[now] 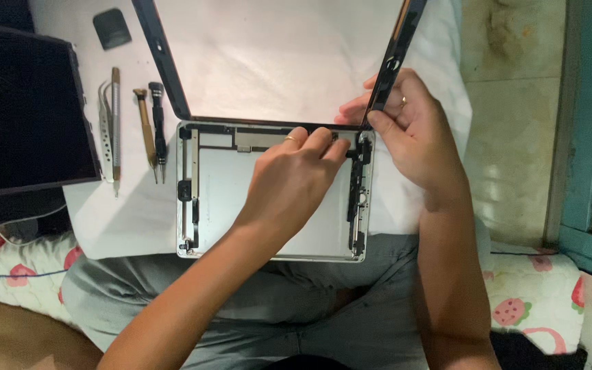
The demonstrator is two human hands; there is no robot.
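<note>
An opened tablet's silver rear shell (214, 205) lies on my lap against a white board. Its black-framed glass front panel (166, 62) is lifted and tilted back from the shell's top edge. My right hand (416, 133) pinches the panel's right frame near its lower corner. My left hand (292, 179) rests over the shell, fingertips pressed at the upper right corner beside the black component strip (358, 199); whether the fingers hold anything small is hidden.
Left of the shell lie metal tweezers (106, 130), a wooden-handled tool (146, 127) and a small black screwdriver (158, 123). A dark pick-like pad (112, 29) sits above them. A black screen panel (25, 113) fills the far left. Strawberry-print bedding (525, 294) surrounds me.
</note>
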